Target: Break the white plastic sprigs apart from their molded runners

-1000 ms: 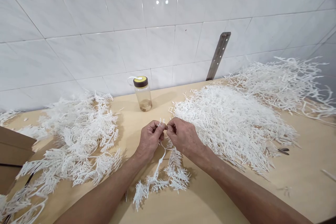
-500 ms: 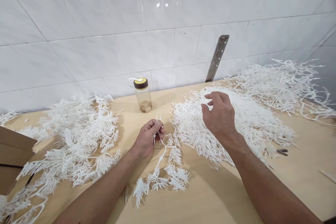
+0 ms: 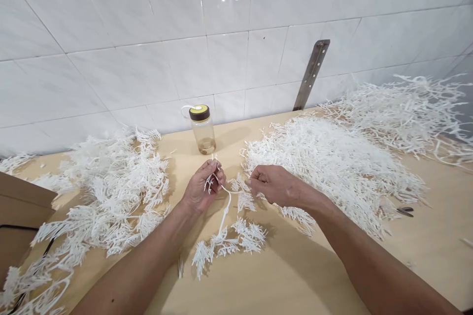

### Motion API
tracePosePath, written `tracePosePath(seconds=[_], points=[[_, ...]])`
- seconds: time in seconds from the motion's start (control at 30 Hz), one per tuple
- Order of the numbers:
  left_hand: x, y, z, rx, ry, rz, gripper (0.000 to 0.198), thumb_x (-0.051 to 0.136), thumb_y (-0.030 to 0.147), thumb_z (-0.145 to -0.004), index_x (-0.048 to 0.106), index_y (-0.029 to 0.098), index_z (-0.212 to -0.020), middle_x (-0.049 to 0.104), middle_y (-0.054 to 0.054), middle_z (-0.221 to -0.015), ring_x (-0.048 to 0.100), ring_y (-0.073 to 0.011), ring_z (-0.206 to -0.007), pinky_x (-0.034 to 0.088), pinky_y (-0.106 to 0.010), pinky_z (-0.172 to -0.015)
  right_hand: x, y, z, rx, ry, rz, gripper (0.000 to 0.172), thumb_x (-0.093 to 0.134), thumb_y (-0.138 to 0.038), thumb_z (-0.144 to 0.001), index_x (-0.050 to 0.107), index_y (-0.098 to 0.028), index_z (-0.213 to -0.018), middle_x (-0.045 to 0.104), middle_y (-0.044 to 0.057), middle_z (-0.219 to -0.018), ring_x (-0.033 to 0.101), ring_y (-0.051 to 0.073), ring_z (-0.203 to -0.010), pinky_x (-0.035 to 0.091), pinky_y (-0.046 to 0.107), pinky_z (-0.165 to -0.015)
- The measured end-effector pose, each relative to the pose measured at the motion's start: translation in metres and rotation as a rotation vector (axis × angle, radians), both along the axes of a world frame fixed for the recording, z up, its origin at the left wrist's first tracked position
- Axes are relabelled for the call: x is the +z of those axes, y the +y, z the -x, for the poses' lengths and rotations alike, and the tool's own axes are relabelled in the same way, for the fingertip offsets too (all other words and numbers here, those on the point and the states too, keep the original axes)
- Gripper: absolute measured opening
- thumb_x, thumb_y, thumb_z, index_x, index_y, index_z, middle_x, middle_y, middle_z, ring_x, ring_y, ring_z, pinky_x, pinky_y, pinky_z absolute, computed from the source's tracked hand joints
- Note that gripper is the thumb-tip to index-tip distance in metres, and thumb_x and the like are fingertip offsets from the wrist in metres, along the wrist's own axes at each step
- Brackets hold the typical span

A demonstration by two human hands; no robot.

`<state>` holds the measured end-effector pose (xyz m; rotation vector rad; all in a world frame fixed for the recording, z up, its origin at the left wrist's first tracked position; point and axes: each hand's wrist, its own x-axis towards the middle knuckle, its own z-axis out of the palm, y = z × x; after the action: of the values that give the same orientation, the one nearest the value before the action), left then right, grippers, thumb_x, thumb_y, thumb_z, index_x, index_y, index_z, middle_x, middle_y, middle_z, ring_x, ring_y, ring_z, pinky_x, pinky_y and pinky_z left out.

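My left hand [image 3: 207, 184] is closed in a pinch around the upper stem of a white plastic branch [image 3: 226, 211]. Thin forked tips poke out above and below its fingers. From there the stem runs down to feathery leaf clusters [image 3: 231, 243] lying at the table's front, and a side shoot [image 3: 242, 194] reaches toward the right. My right hand [image 3: 271, 184] has its thumb and fingers pinched together at the leafy end of that shoot, on a white plastic sprig partly hidden by the fingers. Beside and behind this hand spreads a pile of small white sprigs [image 3: 332, 162].
Assembled-looking white branches [image 3: 107, 187] are heaped at left beside a cardboard box [image 3: 25, 216]. Bare white stems [image 3: 402, 108] lie back right. A lidded bottle [image 3: 203, 133] stands near the tiled wall, a metal bracket [image 3: 312, 74] leans there, and small dark snips [image 3: 405, 211] lie right.
My right hand has come down and left from above the sprig pile, its fingers going from apart to pinched. My left hand has turned slightly, keeping hold of the branch. The view has shifted a little.
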<state>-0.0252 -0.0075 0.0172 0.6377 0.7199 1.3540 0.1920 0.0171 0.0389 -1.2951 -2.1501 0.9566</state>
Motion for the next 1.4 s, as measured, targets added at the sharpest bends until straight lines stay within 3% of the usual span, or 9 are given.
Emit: tracePosePath(seconds=[0.13, 0.3, 0.47, 0.7, 0.83, 0.97, 1.13, 1.3, 1.4], points=[[0.0, 0.001, 0.002, 0.009, -0.024, 0.002, 0.019, 0.074, 0.027, -0.074, 0.059, 0.016, -0.076, 0.053, 0.002, -0.06, 0.05, -0.009, -0.052, 0.037, -0.019, -0.045, -0.005, 0.002, 0.0, 0.141, 0.014, 0.244, 0.036, 0.052, -0.053, -0.089, 0.065, -0.019, -0.086, 0.066, 0.004, -0.062, 0.053, 0.014, -0.043, 0.037, 0.024, -0.038], [0.001, 0.001, 0.003, 0.003, -0.044, 0.006, 0.018, 0.074, 0.025, -0.075, 0.059, 0.016, -0.076, 0.053, 0.001, -0.06, 0.05, -0.0093, -0.052, 0.037, -0.018, -0.044, -0.016, 0.004, 0.012, 0.065, 0.127, 0.291, 0.034, 0.064, -0.051, -0.081, 0.065, -0.018, -0.09, 0.059, -0.001, -0.055, 0.047, 0.01, -0.041, 0.032, 0.022, -0.038], [0.001, 0.002, 0.003, 0.023, -0.052, 0.061, 0.015, 0.071, 0.025, -0.078, 0.062, 0.014, -0.078, 0.056, -0.001, -0.063, 0.053, -0.0097, -0.053, 0.038, -0.018, -0.044, -0.024, 0.006, 0.021, -0.029, 0.261, 0.311, 0.037, 0.074, -0.042, -0.073, 0.063, -0.016, -0.097, 0.059, -0.001, -0.062, 0.049, 0.011, -0.047, 0.036, 0.023, -0.043], [0.005, 0.002, 0.004, 0.03, -0.076, 0.119, 0.035, 0.068, 0.049, -0.078, 0.063, 0.015, -0.077, 0.061, -0.004, -0.069, 0.059, -0.0143, -0.058, 0.049, -0.026, -0.053, -0.02, 0.005, 0.022, -0.081, 0.304, 0.337, 0.045, 0.071, -0.045, -0.076, 0.061, -0.015, -0.107, 0.061, 0.0, -0.066, 0.047, 0.01, -0.049, 0.034, 0.022, -0.043], [-0.002, 0.004, 0.004, 0.038, -0.02, 0.137, 0.026, 0.071, 0.04, -0.074, 0.062, 0.015, -0.075, 0.059, -0.002, -0.066, 0.055, -0.0119, -0.053, 0.042, -0.022, -0.047, -0.016, 0.005, 0.022, -0.136, 0.34, 0.301, 0.042, 0.069, -0.044, -0.078, 0.059, -0.015, -0.106, 0.063, 0.003, -0.075, 0.046, 0.008, -0.048, 0.032, 0.02, -0.04], [-0.009, 0.001, -0.001, -0.105, 0.183, 0.028, 0.02, 0.077, 0.014, -0.062, 0.064, 0.014, -0.078, 0.06, -0.001, -0.065, 0.054, -0.0093, -0.053, 0.042, -0.02, -0.051, -0.011, 0.006, 0.018, -0.19, 0.431, 0.316, 0.039, 0.066, -0.044, -0.081, 0.056, -0.016, -0.107, 0.061, 0.003, -0.082, 0.039, 0.004, -0.041, 0.028, 0.02, -0.034], [-0.001, -0.012, -0.005, -0.414, 0.211, -0.119, 0.043, 0.08, 0.014, -0.06, 0.067, 0.018, -0.101, 0.066, -0.008, -0.09, 0.064, -0.0199, -0.082, 0.051, -0.032, -0.075, -0.002, 0.006, 0.014, -0.245, 0.439, 0.241, 0.036, 0.065, -0.042, -0.081, 0.055, -0.017, -0.104, 0.063, 0.005, -0.088, 0.038, 0.003, -0.036, 0.029, 0.022, -0.031], [0.007, -0.017, -0.003, -0.484, 0.289, -0.195, 0.058, 0.085, 0.023, -0.062, 0.065, 0.021, -0.117, 0.062, -0.012, -0.111, 0.059, -0.0282, -0.111, 0.047, -0.039, -0.093, 0.0, 0.005, 0.016, -0.317, 0.303, 0.069, 0.031, 0.064, -0.039, -0.079, 0.059, -0.016, -0.101, 0.066, 0.007, -0.09, 0.054, 0.01, -0.05, 0.042, 0.025, -0.043], [0.005, -0.017, -0.009, -0.436, 0.323, -0.205, 0.06, 0.089, 0.029, -0.059, 0.067, 0.021, -0.115, 0.065, -0.011, -0.108, 0.062, -0.027, -0.105, 0.047, -0.037, -0.091, -0.001, 0.003, 0.02, -0.319, 0.232, -0.004, 0.03, 0.064, -0.035, -0.078, 0.061, -0.015, -0.1, 0.067, 0.007, -0.088, 0.062, 0.015, -0.066, 0.049, 0.028, -0.055]])
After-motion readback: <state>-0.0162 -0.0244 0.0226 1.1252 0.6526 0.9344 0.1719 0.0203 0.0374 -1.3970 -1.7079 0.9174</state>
